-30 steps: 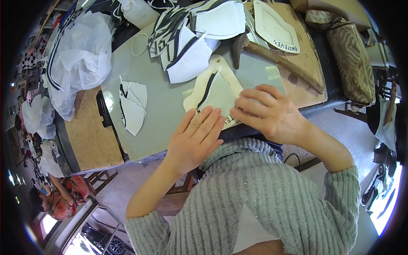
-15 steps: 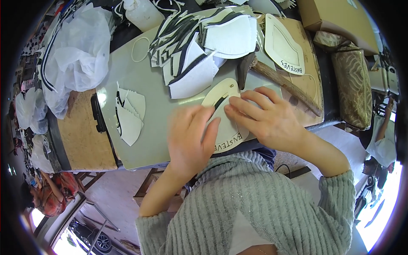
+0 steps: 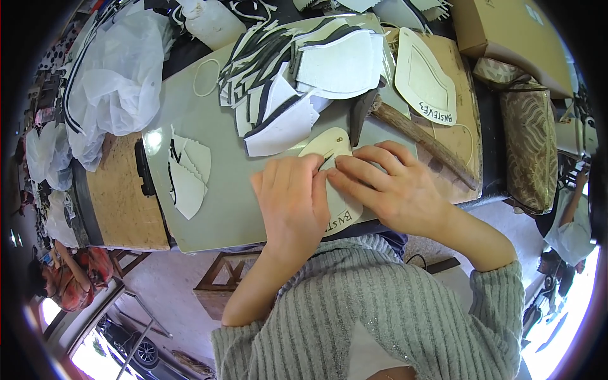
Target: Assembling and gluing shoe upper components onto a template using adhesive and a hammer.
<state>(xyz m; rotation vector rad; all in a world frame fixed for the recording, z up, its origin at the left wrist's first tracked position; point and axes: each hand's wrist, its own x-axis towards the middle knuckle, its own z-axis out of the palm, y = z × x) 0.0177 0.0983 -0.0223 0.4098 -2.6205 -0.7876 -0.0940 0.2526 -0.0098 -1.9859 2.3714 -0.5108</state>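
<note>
A flat cream template (image 3: 324,143) with a rounded outline and dark lettering lies near the table's front edge, beneath both hands. My left hand (image 3: 291,199) is over its left side, fingers curled and thumb against the forefinger in a pinch. What the pinch holds is hidden; a thin black strip shows just by the fingertips. My right hand (image 3: 399,187) rests palm down on the template's right side, fingers apart, tips close to the left hand's. Beyond the hands, white shoe-upper pieces with black edges (image 3: 282,126) are heaped. A hammer (image 3: 424,139) lies right of them.
A second cream template (image 3: 427,82) lies at the far right. Two white pieces (image 3: 189,183) are on the grey board (image 3: 231,215) at left. Plastic bags (image 3: 117,82), a white bottle (image 3: 209,24), a cardboard box (image 3: 513,41) and a patterned pouch (image 3: 529,149) stand around.
My left hand has moved slightly right and its fingers have closed up beside the right hand's fingertips. The black strip on the template is now mostly covered. The whole view has shifted a little.
</note>
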